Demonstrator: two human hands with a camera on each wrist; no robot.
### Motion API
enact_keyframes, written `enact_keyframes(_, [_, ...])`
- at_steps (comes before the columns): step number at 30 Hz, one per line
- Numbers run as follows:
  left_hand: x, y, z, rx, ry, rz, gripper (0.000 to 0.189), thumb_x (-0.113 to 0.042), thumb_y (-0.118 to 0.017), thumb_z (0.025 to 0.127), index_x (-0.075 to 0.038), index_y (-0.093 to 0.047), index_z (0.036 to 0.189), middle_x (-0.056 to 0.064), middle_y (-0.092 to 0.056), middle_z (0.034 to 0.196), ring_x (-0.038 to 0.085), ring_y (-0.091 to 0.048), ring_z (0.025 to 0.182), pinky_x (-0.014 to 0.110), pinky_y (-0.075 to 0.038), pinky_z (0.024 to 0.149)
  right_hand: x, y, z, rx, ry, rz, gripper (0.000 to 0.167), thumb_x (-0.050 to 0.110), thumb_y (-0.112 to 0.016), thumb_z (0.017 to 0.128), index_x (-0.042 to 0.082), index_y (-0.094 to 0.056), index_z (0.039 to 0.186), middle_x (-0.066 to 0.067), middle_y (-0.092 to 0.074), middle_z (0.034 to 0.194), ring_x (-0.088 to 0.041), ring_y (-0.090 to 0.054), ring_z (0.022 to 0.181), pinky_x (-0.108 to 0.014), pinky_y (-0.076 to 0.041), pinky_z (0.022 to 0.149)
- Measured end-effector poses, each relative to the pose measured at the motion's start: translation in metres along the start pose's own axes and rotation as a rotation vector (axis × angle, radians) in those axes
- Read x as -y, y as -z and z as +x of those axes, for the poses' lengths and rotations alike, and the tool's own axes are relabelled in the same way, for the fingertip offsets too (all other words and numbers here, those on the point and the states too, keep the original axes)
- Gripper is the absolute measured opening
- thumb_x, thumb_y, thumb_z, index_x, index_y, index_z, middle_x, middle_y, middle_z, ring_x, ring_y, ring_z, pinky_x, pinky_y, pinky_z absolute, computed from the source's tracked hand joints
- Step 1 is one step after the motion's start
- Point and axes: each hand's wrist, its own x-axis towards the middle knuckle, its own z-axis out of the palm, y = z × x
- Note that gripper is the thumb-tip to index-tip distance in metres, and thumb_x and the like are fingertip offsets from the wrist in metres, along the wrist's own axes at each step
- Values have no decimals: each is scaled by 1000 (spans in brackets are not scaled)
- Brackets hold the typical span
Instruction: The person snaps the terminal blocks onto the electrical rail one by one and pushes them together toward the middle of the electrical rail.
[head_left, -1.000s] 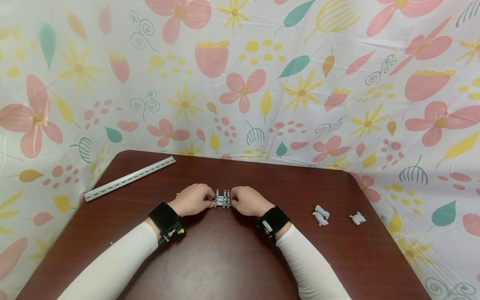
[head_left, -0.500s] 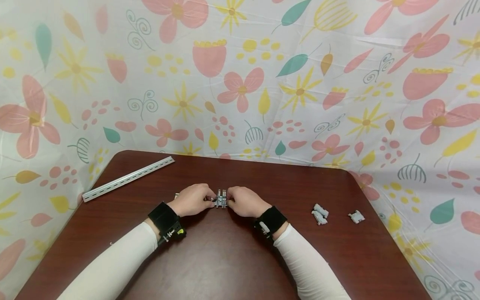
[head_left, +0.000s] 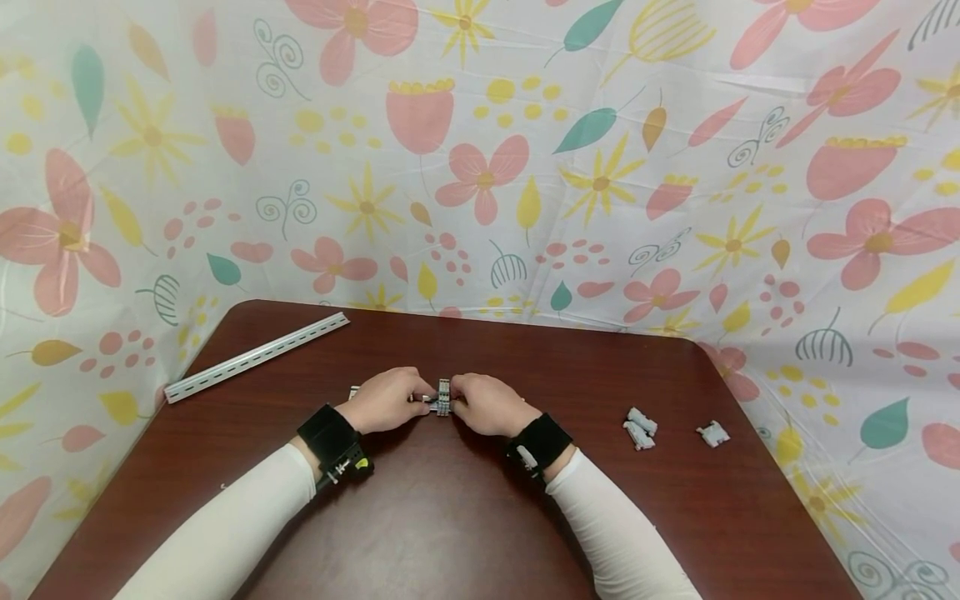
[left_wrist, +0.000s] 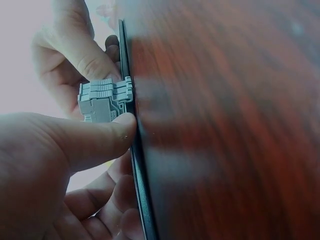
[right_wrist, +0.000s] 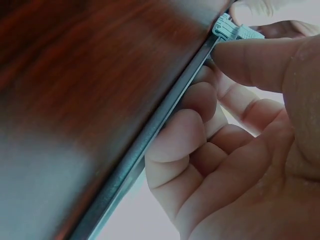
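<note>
Several grey DIN-rail terminal blocks stand side by side in a tight group between the two hands in the head view. They sit on a narrow DIN rail, which shows dark and nearly edge-on in the wrist views. The left hand grips the rail, its thumb pressed by the blocks and its fingers curled beneath. From the other side, the right hand holds the rail with curled fingers, its thumb against the end of the block group. The hands hide most of the rail in the head view.
A longer slotted metal rail lies slanted at the table's back left. Two loose grey pieces lie together on the right, with another grey piece farther right. A flowered curtain hangs behind the brown table.
The terminal blocks, spread apart a second ago, have closed up into one tight group. The right hand has slid slightly left along the rail; the left hand has stayed nearly in place.
</note>
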Motion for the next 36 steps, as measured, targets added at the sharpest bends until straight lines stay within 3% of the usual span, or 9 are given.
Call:
enact_keyframes(4, [0,2,-1,12,-5,-8,24,-15,-84,101,-15,-86,125,-1,-74,109,11,-67,94,31,-55,80,-1,0,0,4,9,-2,13,13,-69,109,17,-68,96,4,-63,88,-14,-59,80,-37,-53,79])
enact_keyframes(10, [6,13,-2,85,-27,-25,30,-16,-85,101,-12,-83,130,-2,-71,106,12,-68,94,33,-57,83,-9,10,-5,41,-3,37,10,20,-74,107,18,-70,98,6,-64,89,-13,-59,80,-35,-52,77])
enact_keyframes(13, [12,29,-6,110,-9,-50,34,-19,-86,99,-10,-81,132,-1,-72,108,12,-69,96,35,-58,86,-16,21,-10,42,-40,45,11,23,-80,104,18,-71,99,5,-64,91,-14,-59,81,-36,-53,78])
enact_keyframes(18, [29,63,-18,133,80,-108,43,-23,-89,97,-6,-79,135,3,-77,116,15,-69,98,40,-59,89,-36,37,-19,39,-97,51,19,27,-87,99,17,-73,106,3,-62,94,-15,-59,84,-37,-54,79])
enact_keyframes(24, [43,88,-33,161,153,-121,46,-24,-91,94,-3,-78,133,9,-79,123,21,-73,105,44,-59,93,-50,52,-30,112,-171,50,34,30,-92,93,13,-74,116,-1,-62,101,-20,-57,92,-39,-53,82])
enact_keyframes(31, [44,85,-35,199,186,-30,40,-21,-95,89,-8,-81,125,4,-77,119,26,-70,109,47,-59,95,-53,53,-32,190,-230,35,42,28,-97,87,13,-74,119,-2,-62,112,-20,-58,97,-40,-54,87])
enact_keyframes(36, [41,79,-33,212,163,49,35,-15,-96,85,-12,-82,117,3,-70,115,24,-65,104,46,-57,94,-55,50,-32,213,-232,23,43,20,-98,85,13,-74,120,-3,-60,112,-21,-57,96,-40,-54,85])
